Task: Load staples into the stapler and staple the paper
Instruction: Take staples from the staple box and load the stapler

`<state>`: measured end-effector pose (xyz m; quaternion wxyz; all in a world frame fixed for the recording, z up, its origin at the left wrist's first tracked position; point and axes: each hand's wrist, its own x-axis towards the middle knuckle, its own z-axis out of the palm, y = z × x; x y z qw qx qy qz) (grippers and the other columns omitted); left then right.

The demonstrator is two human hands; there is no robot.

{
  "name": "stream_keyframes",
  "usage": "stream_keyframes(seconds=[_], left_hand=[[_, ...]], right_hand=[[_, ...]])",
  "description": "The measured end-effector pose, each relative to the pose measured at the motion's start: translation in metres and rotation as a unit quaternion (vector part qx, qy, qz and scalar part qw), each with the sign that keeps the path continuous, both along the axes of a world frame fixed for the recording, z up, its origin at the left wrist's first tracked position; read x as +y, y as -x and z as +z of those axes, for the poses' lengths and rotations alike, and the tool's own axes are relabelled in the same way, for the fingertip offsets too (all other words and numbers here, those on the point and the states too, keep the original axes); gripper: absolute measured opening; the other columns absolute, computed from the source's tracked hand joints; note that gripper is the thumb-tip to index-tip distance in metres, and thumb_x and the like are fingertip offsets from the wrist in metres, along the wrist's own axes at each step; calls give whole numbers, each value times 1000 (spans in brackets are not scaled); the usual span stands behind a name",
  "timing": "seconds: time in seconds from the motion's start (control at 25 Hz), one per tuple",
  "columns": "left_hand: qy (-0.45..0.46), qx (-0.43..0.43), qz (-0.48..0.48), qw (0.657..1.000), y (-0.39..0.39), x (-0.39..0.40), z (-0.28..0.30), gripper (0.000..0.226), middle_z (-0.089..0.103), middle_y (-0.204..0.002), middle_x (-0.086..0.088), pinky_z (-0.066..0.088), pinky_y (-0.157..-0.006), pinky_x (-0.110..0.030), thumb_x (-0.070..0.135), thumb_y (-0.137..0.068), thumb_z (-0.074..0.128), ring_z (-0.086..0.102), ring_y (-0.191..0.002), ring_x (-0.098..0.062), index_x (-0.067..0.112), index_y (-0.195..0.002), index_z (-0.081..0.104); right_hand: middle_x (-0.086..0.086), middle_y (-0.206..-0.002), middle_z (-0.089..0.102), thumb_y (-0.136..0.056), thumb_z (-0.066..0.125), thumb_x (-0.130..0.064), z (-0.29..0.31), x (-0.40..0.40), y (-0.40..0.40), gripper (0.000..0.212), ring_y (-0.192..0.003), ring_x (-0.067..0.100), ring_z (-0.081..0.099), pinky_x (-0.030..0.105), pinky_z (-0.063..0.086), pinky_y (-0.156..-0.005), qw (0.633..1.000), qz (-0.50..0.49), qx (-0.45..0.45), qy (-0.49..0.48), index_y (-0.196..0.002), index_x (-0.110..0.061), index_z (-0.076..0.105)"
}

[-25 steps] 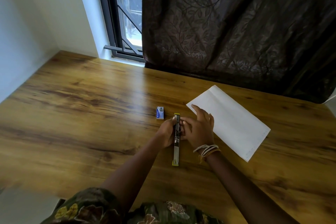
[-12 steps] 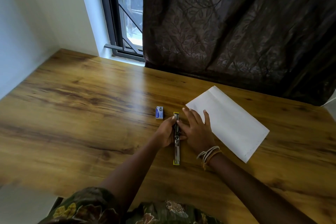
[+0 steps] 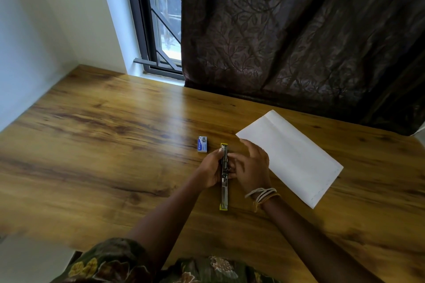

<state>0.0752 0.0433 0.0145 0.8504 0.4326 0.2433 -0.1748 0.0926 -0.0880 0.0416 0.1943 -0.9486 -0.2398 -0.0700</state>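
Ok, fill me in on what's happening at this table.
A person is working on a stapler that lies opened out flat on the wooden table. The left hand grips it from one side, and the right hand has its fingers at the middle. A small box of staples sits just beyond, apart from the hands. The white paper lies untouched to the right, not yet stapled.

We are seeing a white paper, a blue-and-white staple box, a yellow-tipped silver stapler, a brown wood-grain table, a dark leaf-patterned curtain.
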Motion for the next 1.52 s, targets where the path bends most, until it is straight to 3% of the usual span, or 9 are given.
stream_keyframes(seconds=[0.12, 0.24, 0.44, 0.84, 1.0, 1.2, 1.32, 1.4, 1.52], left_hand=[[1, -4, -9, 1000, 0, 0, 1, 43, 63, -75, -13, 56, -68, -39, 36, -104, 26, 64, -69, -25, 5, -99, 55], [3, -11, -5, 1000, 2, 0, 1, 40, 64, -85, -15, 59, -63, -37, 36, -103, 28, 66, -73, -26, 5, -110, 52], [9, -41, -19, 999, 3, 0, 1, 41, 67, -86, -13, 58, -62, -34, 35, -104, 25, 68, -73, -22, 8, -108, 55], [35, -36, -3, 999, 1, 0, -1, 37, 62, -98, -16, 57, -54, -33, 31, -104, 27, 69, -72, -21, 6, -117, 51], [45, -36, -4, 998, 1, 0, -1, 35, 63, -102, -18, 59, -58, -38, 29, -103, 27, 68, -82, -25, 8, -112, 54], [45, -30, 1, 999, 3, -1, 1, 35, 65, -98, -17, 58, -58, -37, 28, -103, 29, 70, -80, -25, 7, -111, 56], [39, -21, 5, 999, 4, -1, 4, 40, 66, -101, -17, 58, -59, -37, 32, -104, 28, 71, -80, -24, 6, -119, 53], [38, -15, 6, 999, 4, -1, 3, 43, 66, -101, -20, 59, -63, -39, 35, -104, 26, 72, -82, -27, 4, -123, 50], [34, -17, -2, 999, 5, 0, 2, 45, 65, -77, -18, 59, -72, -42, 35, -104, 22, 71, -82, -33, 0, -113, 49]], right_hand=[[0, -117, 58, -83, 64, -25, 7, 5, -12, 10, -117, 20, 46, 43, 35, -100, 997, -31, 52, -45, -89, -25, 72], [-4, -105, 57, -78, 69, -31, 15, 9, -19, 6, -110, 16, 44, 50, 32, -103, 998, -7, 69, 8, -79, -26, 72], [-2, -108, 54, -78, 67, -30, 25, 21, -20, 9, -115, 19, 40, 57, 25, -107, 993, 10, 88, 72, -79, -24, 74], [6, -114, 55, -70, 71, -29, 33, 34, -20, 14, -113, 24, 45, 57, 38, -96, 984, -39, 150, 88, -66, -17, 65], [3, -103, 55, -66, 71, -27, 28, 33, -21, 14, -108, 21, 45, 52, 39, -93, 984, -11, 168, 66, -59, -18, 62], [-3, -90, 54, -66, 69, -25, 27, 28, -23, 13, -99, 18, 47, 47, 42, -88, 984, 26, 163, 67, -59, -17, 62], [-7, -81, 54, -63, 72, -27, 25, 24, -23, 14, -90, 14, 50, 40, 48, -77, 984, 27, 172, 21, -56, -18, 64], [-9, -75, 57, -62, 73, -28, 25, 19, -26, 11, -78, 10, 56, 29, 50, -67, 976, -5, 205, -70, -56, -22, 65], [-8, -66, 67, -63, 74, -26, 21, 17, -39, 7, -69, 10, 64, 20, 48, -58, 938, -67, 262, -218, -61, -22, 69]])
